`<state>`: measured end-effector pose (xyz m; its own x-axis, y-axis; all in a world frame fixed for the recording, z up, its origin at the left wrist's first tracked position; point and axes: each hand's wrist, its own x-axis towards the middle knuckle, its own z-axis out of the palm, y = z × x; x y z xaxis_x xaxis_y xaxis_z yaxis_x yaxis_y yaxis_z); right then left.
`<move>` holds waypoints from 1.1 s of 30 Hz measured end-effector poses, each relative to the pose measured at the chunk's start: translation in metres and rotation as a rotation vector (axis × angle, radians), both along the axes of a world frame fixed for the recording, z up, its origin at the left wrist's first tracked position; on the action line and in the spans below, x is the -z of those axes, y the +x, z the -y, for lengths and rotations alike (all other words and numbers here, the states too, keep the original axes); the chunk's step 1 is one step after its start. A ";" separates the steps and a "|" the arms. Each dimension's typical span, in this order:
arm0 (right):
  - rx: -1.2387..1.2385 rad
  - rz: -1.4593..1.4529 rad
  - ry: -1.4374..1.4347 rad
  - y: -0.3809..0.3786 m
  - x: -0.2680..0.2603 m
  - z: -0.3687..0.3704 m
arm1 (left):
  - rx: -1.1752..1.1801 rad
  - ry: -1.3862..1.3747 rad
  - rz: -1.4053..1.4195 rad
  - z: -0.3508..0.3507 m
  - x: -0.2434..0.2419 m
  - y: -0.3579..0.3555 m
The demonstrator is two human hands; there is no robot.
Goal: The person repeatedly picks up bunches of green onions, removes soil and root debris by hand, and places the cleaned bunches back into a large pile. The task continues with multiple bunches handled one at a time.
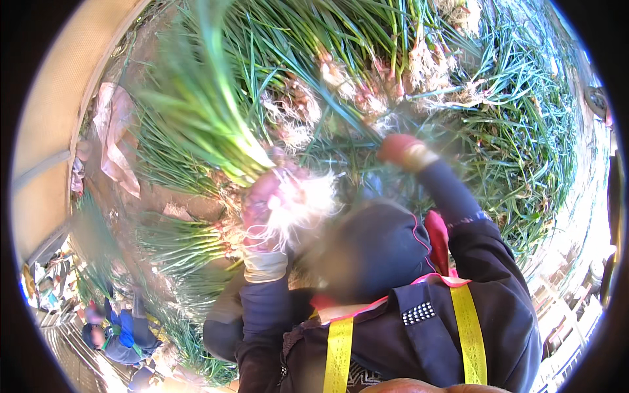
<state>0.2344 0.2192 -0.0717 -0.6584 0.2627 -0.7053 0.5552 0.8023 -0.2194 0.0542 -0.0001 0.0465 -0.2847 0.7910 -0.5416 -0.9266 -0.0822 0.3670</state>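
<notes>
My left hand [265, 206], in a pinkish glove with a cream cuff, grips a bunch of green onions [245, 152] near its white, stringy roots. The leaves fan up and to the left, blurred. To the right, my right hand [404, 151], in a reddish glove with a pale cuff, is blurred over loose green leaves. Long leaves reach towards its fingers; whether it holds them cannot be made out. Beyond both hands lie more bunches of green onions [344, 29] with reddish bulbs and tangled roots [295, 105].
Cut green leaves [516, 162] are heaped on the right. More onion bunches [191, 240] lie on the soil at left, near a pink cloth or plastic sheet [118, 137] and a tan panel [59, 98]. Another person [123, 339] is at the lower left. My dark-clad knee [378, 245] is below my hands.
</notes>
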 end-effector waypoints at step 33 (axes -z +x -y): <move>-0.119 -1.055 0.121 -0.146 -0.066 0.036 | -0.156 0.155 0.151 0.019 0.031 0.024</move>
